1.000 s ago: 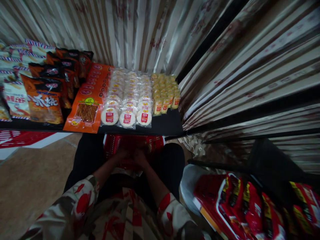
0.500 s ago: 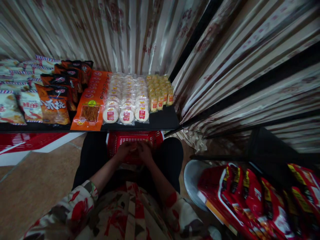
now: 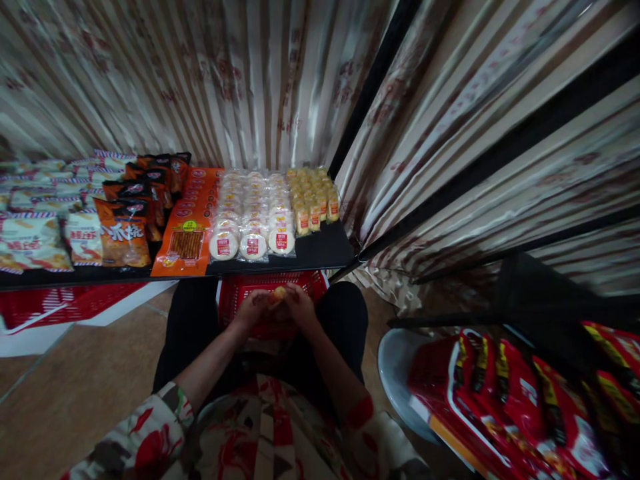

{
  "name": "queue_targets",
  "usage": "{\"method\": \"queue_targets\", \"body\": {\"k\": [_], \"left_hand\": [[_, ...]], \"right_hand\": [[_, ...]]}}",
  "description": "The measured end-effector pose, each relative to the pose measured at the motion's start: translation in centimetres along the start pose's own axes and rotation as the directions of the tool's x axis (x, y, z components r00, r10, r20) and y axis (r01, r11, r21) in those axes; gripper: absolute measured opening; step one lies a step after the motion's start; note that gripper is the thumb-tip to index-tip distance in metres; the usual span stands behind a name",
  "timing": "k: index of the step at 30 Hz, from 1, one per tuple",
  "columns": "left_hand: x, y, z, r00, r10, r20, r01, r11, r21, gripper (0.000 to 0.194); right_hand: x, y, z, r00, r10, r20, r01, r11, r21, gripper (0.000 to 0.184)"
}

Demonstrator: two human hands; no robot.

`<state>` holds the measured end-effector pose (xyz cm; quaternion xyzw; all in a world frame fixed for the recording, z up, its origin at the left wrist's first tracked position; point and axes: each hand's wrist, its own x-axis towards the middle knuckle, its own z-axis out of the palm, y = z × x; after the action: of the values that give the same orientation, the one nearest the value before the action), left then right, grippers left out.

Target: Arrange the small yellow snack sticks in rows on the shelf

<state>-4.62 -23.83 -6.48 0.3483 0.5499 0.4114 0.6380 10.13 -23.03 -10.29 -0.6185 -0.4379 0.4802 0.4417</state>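
Between my two hands is a small yellow-and-orange packaged snack [image 3: 279, 293], much like the little yellow packs [image 3: 314, 197] on the shelf. The fingers of my left hand [image 3: 254, 308] close on its left side. On its other side, my right hand [image 3: 300, 308] grips it with bent fingers. Both hands are over a red plastic basket [image 3: 231, 285] between my knees; my hands and arms hide much of its inside. Straight ahead, rows of round white crackers [image 3: 253, 245] in clear wrappers stand on the black shelf [image 3: 320, 250].
An orange snack sheet [image 3: 185, 230], orange bags [image 3: 127, 233] and white bags [image 3: 33, 240] line the shelf's left part. Another red basket [image 3: 75, 303] sits below it. At right, red bags [image 3: 520, 387] fill a basket beside a grey stool [image 3: 400, 363]. Curtains [image 3: 240, 80] hang behind.
The view has tilted and shifted slightly, so the shelf sits lower. My hands have turned up a little, and the yellow snack between them shows more plainly.
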Motion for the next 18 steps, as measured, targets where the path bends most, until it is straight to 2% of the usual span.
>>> {"method": "queue_targets", "body": {"k": [5,10,18], "left_hand": [[-0.4,1.1,1.0,0.995,0.046,0.091,-0.046,0.999,-0.008,0.035],[-0.7,1.7,2.4,0.985,0.081,0.153,-0.076,0.996,-0.036,0.034],[-1.4,2.8,4.0,0.982,0.152,0.111,-0.153,0.988,-0.001,0.028]], "right_hand": [[0.0,-1.3,-1.1,0.999,0.029,-0.025,-0.025,0.990,0.141,0.030],[-0.3,-3.0,-2.2,0.994,0.093,-0.062,-0.081,0.982,0.170,0.036],[-0.8,-5.4,-3.4,0.987,0.141,-0.077,-0.106,0.933,0.343,0.044]]}}
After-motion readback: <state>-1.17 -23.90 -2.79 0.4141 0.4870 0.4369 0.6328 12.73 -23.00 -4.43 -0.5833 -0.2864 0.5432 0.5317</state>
